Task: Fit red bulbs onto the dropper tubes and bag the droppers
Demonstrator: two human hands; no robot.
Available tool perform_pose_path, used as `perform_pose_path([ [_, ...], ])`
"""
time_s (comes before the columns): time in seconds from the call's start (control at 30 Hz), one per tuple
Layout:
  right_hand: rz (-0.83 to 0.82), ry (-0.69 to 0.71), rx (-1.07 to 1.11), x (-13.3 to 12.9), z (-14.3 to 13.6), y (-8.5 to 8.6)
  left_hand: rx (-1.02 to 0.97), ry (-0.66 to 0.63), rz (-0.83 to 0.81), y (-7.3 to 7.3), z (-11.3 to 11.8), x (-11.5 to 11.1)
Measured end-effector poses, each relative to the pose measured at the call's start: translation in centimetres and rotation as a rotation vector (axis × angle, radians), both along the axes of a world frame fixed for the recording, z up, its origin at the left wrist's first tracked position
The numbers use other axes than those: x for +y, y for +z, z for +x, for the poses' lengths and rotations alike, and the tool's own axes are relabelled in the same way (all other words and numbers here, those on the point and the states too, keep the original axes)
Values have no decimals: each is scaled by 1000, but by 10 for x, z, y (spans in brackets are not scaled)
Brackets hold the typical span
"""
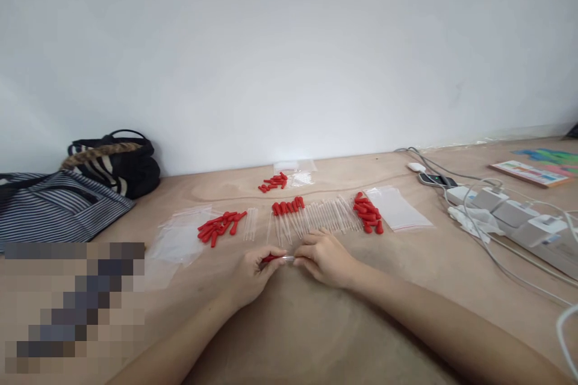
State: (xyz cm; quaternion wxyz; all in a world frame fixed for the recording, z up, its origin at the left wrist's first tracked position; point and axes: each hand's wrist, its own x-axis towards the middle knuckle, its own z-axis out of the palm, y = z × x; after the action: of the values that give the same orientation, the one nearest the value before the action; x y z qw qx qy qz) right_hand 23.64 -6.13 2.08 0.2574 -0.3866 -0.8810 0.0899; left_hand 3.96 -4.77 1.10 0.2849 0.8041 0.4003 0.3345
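Near the middle of the table, my left hand [253, 274] is closed around a red rubber dropper bulb [270, 258]. Fingers of my right hand [327, 257] pinch a clear dropper tube [288, 258], whose one end meets the bulb; how deep it sits inside is hidden. Just beyond my hands lie several droppers with red bulbs fitted [289, 207], beside a row of bare clear tubes [332, 215]. Loose red bulbs form a left pile [219, 227] and a right pile [368, 213]. A few more tubes [250, 224] lie beside the left pile.
Plastic zip bags lie at left [180, 234] and right [397, 207]. More red bulbs [274, 181] sit near the wall by another bag [295, 168]. A power strip with chargers [519, 216] and cables occupies the right; striped [63, 204] and black bags [135, 168] stand left.
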Motion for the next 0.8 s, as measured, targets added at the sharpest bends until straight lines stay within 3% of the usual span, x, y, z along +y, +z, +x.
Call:
perform_pose_path([
  [0.1,-124,-121,-4,11,-5,8,42,170,124,10,-15,12],
  [0.2,-295,-453,99,35,-13,12,119,456,306,15,-40,32],
  [0.4,-328,-712,70,69,-31,10,469,654,392,14,-86,57],
  [0.57,-308,-762,-13,63,-35,12,539,681,434,9,-92,56],
  [0.7,-246,-691,-98,57,-47,18,566,682,599,7,-79,53],
  [0.8,-290,-647,-157,56,-65,22,658,695,667,6,-67,52],
])
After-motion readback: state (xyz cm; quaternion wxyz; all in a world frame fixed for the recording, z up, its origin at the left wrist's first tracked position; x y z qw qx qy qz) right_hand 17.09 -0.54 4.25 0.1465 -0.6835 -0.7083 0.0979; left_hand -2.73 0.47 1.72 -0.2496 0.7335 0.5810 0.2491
